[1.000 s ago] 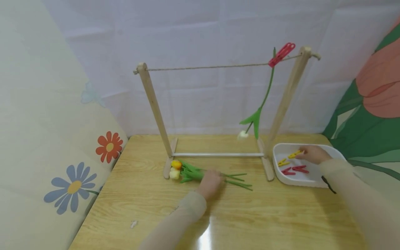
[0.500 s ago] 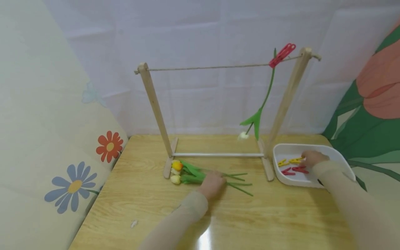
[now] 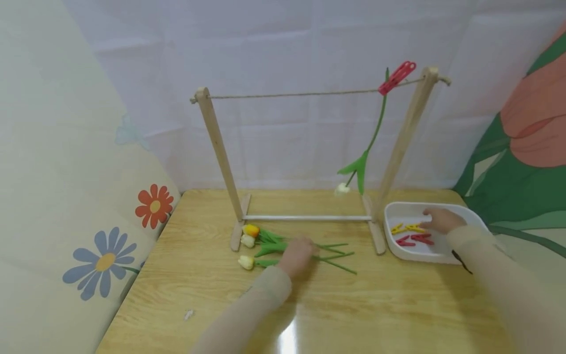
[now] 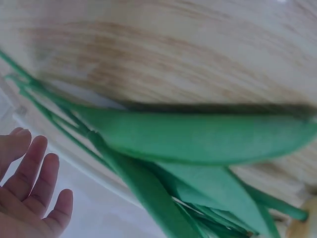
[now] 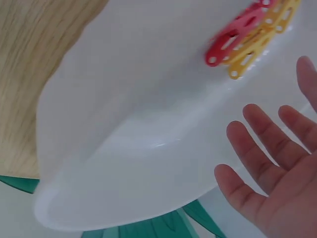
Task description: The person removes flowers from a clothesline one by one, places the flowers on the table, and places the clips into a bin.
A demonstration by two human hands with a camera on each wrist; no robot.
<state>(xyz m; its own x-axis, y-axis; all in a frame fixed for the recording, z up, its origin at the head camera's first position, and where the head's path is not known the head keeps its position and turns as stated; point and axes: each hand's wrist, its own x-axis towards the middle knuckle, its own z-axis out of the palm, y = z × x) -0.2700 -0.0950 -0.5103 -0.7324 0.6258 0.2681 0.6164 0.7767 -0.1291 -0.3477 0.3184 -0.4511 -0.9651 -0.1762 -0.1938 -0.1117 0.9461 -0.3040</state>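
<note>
Over the green stems of several tulips lying on the table, my left hand (image 3: 299, 256) reaches with loose fingers. Their heads point left: one yellow-orange tulip (image 3: 251, 230), one white tulip (image 3: 248, 240), and a pale yellow tulip (image 3: 246, 262) set apart nearer me. In the left wrist view a broad leaf (image 4: 198, 136) lies beside the relaxed fingers (image 4: 34, 168). My right hand (image 3: 443, 220) is inside the white tray (image 3: 424, 256), fingers spread and holding nothing. Close to its fingertips lies a yellow clothespin (image 3: 415, 228), with red clothespins (image 3: 422, 239) just in front.
A wooden frame (image 3: 218, 152) stands at the back with a rope (image 3: 292, 94) strung across its top. From its right end a white tulip (image 3: 342, 189) hangs upside down under a red clothespin (image 3: 397, 78). A low white rod (image 3: 307, 217) joins the frame's feet.
The pale yellow tulip has come towards me, away from the other heads, as the left hand moved over the stems. The right hand has let go of a yellow clothespin, which now lies in the tray.
</note>
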